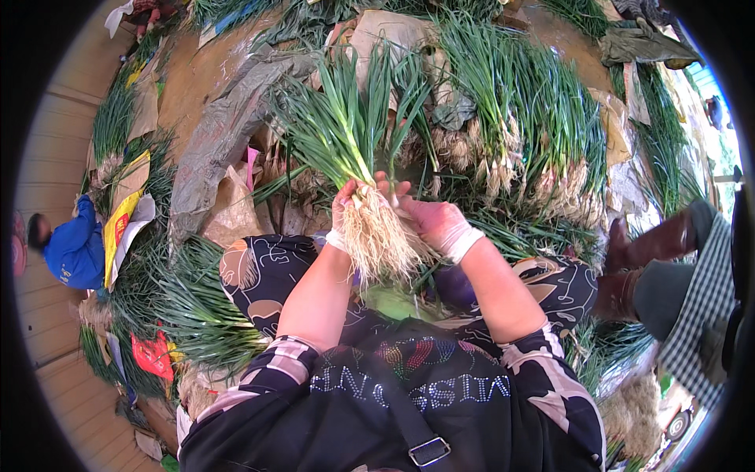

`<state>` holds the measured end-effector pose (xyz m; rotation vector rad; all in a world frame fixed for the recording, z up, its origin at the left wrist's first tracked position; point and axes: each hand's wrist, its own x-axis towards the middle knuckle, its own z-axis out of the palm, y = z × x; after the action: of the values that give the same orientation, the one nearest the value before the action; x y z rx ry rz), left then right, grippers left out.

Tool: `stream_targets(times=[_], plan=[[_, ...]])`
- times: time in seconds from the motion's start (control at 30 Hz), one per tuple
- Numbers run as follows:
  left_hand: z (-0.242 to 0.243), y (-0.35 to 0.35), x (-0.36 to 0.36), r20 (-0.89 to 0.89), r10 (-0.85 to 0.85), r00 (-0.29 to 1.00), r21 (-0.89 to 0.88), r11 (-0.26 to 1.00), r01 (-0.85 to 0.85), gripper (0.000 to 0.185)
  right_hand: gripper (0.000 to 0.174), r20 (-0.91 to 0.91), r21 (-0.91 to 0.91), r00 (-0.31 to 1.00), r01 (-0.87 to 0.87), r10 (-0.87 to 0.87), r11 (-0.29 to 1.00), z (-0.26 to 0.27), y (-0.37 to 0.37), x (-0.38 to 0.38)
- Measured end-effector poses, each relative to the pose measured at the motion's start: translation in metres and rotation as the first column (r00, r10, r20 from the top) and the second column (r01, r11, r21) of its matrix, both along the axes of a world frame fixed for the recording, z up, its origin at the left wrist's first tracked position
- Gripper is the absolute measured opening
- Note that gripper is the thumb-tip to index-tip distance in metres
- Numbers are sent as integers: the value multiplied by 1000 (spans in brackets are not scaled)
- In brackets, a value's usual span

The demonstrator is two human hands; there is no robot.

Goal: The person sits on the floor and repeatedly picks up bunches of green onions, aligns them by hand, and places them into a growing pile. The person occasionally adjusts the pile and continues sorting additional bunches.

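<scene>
A bunch of green onions (pixel 348 127), leaves pointing away and pale stringy roots towards me, is held above my lap. My left hand (pixel 344 209), in a thin light glove, is closed round the bunch just above the roots. My right hand (pixel 433 221), gloved too, pinches a single green onion (pixel 394 168) near its bulb at the bunch's right side. Bare fingers show behind the stems, between my hands; whose they are I cannot tell. More bundles of green onions (pixel 501 130) lie just beyond, roots towards me.
A grey plastic sheet (pixel 206 141) curves along the left. Heaps of green onions (pixel 200 307) lie on both sides. A person in a blue jacket (pixel 74 248) is at far left. At right stands a person in brown boots (pixel 655 242) and a checked garment (pixel 699 301).
</scene>
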<state>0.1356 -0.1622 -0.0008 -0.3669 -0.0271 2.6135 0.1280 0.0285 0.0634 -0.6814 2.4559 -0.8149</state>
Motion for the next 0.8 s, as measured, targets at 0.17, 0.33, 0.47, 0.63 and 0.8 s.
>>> stream_targets(times=[0.17, 0.33, 0.47, 0.63, 0.8], plan=[[7, -2, 9, -10, 37, 999, -18, 999, -37, 46, 28, 168, 289, 914, 312, -369, 905, -30, 50, -49], [22, -2, 24, -140, 108, 984, 225, 972, -75, 42, 63, 756, -542, 638, 733, -142, 411, -92, 2, -46], [33, 0, 28, -102, 147, 984, 216, 969, -122, 37, 63, 728, -672, 649, 739, 221, 46, -85, -65, -39], [38, -3, 20, -93, 206, 974, 214, 960, -182, 36, 91, 792, -565, 448, 795, 414, 221, -39, -62, -31], [24, -3, 18, -17, 181, 983, 234, 957, -172, 34, 41, 777, -581, 626, 676, 62, 454, -47, -56, -34]])
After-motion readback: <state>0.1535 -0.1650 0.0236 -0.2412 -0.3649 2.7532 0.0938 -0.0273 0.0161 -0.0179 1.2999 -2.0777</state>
